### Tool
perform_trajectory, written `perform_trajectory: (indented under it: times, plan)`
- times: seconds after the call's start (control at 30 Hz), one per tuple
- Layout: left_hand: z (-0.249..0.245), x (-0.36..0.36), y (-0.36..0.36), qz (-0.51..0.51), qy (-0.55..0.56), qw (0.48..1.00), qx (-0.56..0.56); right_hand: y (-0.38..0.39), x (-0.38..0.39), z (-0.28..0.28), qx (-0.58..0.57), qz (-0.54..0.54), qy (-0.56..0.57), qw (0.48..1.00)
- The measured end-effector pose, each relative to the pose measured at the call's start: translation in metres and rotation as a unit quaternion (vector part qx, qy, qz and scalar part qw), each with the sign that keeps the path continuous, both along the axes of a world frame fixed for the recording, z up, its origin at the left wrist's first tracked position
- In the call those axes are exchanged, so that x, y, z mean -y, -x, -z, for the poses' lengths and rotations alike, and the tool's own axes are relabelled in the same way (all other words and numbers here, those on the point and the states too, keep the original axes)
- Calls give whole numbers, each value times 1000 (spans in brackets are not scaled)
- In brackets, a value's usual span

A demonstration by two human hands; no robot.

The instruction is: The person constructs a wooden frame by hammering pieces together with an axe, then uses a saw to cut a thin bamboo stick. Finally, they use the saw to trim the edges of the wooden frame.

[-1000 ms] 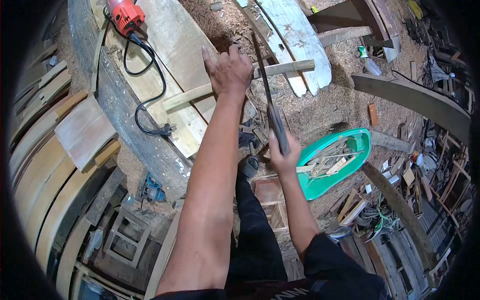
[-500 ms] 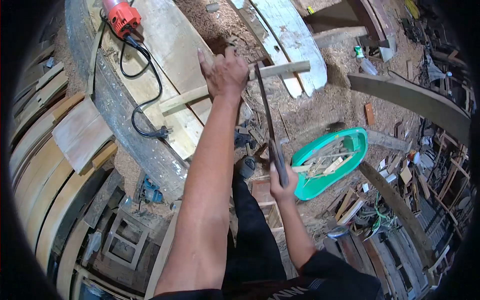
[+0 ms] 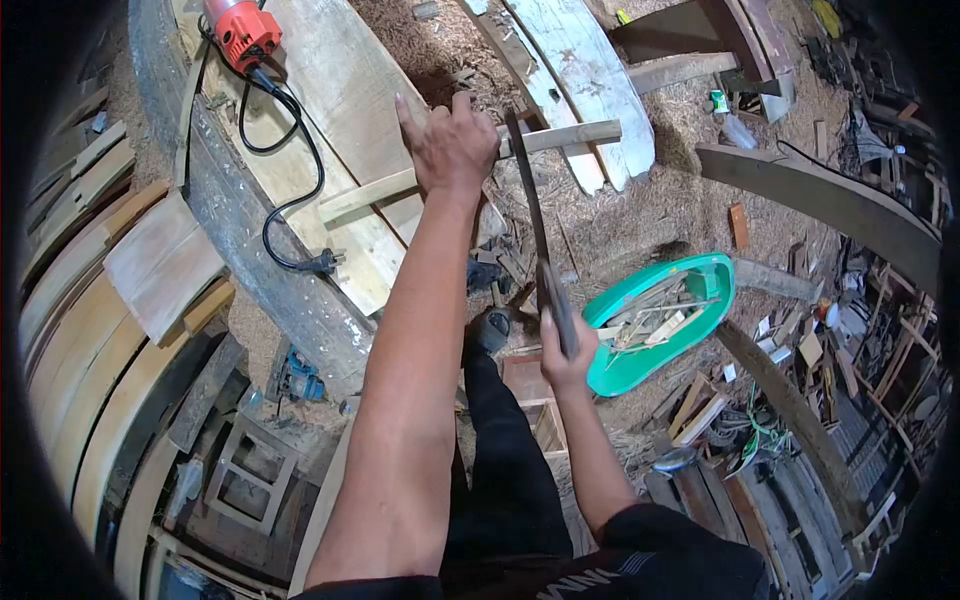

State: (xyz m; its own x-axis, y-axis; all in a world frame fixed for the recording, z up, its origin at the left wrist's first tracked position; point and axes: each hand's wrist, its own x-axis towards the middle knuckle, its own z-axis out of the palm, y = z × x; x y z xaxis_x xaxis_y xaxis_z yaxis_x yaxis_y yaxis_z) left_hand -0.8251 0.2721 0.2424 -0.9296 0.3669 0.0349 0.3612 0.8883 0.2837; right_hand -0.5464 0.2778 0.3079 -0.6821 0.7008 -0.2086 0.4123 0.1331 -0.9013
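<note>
My left hand (image 3: 455,150) presses down on a narrow wooden strip (image 3: 570,136), its fingers around the strip and one finger stretched out to the side. The strip lies crosswise over wide pale boards (image 3: 345,85), and its right end sticks out past their edge. My right hand (image 3: 568,352) is closed around the handle of a handsaw (image 3: 530,190). The long dark blade points away from me and crosses the strip just right of my left hand.
A red power tool (image 3: 243,35) with a black cord (image 3: 318,170) rests on the boards. On the right stands a green tub (image 3: 625,378) holding wood scraps. White-painted planks (image 3: 585,75) lie beyond the strip; stacked curved timber (image 3: 90,400) fills the left. Shavings cover the floor.
The saw and my right hand have moved a little forward, away from my body, along the blade's line. My left hand and the strip have stayed in place.
</note>
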Motion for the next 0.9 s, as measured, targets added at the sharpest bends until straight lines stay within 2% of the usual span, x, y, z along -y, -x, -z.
perform_trajectory:
  times: [0.1,0.2,0.27,0.33,0.4,0.43,0.47,0.57,0.67,0.77,0.83,0.87,0.9]
  plan:
    - [1,-1,3,-5,3,1000,-11,79,-35,17,19,-8,72,997]
    - [0,-2,5,-4,-3,1000,-1,64,-25,12,38,-16,65,997]
    - [0,-1,2,-2,-4,1000,-3,12,0,9,-11,-2,-14,1000]
    - [2,-2,5,-2,-14,1000,-18,5,-1,0,-4,-8,-23,1000]
    - [0,1,3,3,-9,1000,23,15,2,0,-7,40,9,999]
    - [-3,-1,6,1,-12,999,36,22,-9,23,-8,4,20,1000]
    - [-5,-2,5,-3,-12,999,42,62,-22,10,-13,-4,6,1000]
    - [-4,-1,4,-9,-18,1000,12,93,-38,20,-23,-19,31,999]
    - [-4,-2,5,-13,-14,999,31,23,-7,12,-13,2,13,1000]
    - [-1,-3,5,-9,-1,1000,12,1,2,-4,6,26,42,999]
    - [-1,-2,2,-16,-7,1000,13,26,-12,12,-10,0,-21,1000]
    - [0,-5,6,-27,-18,999,11,48,-21,12,-3,31,57,998]
    - [1,-5,6,-40,-25,999,14,56,-28,18,-3,10,58,998]
